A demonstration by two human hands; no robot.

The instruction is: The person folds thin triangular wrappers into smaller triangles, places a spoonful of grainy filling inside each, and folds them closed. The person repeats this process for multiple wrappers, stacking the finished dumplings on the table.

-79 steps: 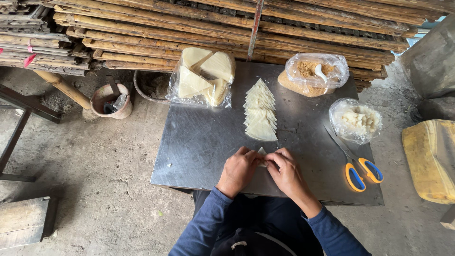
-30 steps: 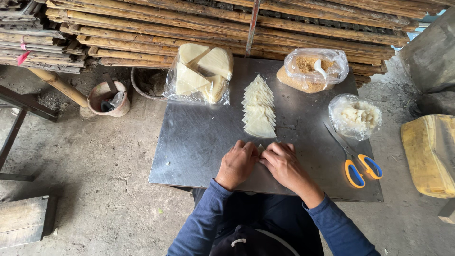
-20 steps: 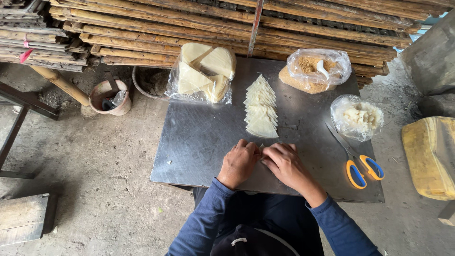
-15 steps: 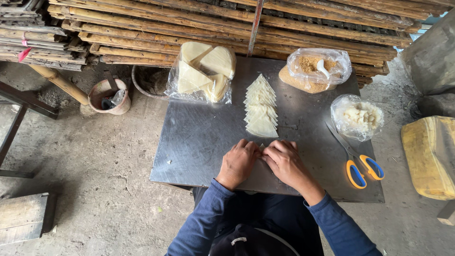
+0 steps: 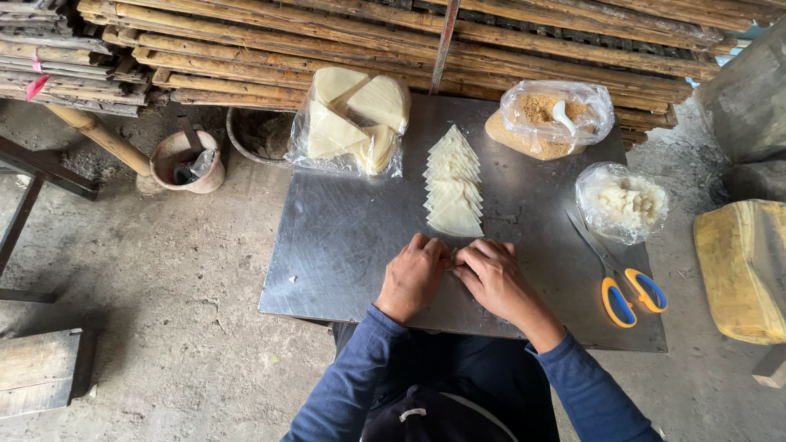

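While both hands stay pressed together, the left hand (image 5: pixel 413 275) and right hand (image 5: pixel 494 277) now fully cover the small wrapper, pinched below the fanned wrapper stack (image 5: pixel 453 182).

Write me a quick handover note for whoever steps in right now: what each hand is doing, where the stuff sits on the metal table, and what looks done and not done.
Left hand and right hand: both curled, fingertips meeting over a small pale piece that they mostly hide, at the near edge of the metal table.
Just beyond the hands: a fanned stack of pale triangular sheets. Farther left, a clear bag of larger wedges.
Far right: a bag of brown crumbs with a white spoon; nearer, a bag of white chunks. The scissors lie at the near right, untouched.
Done: no finished pieces in view.
Left: the piece in hand and the whole stack.
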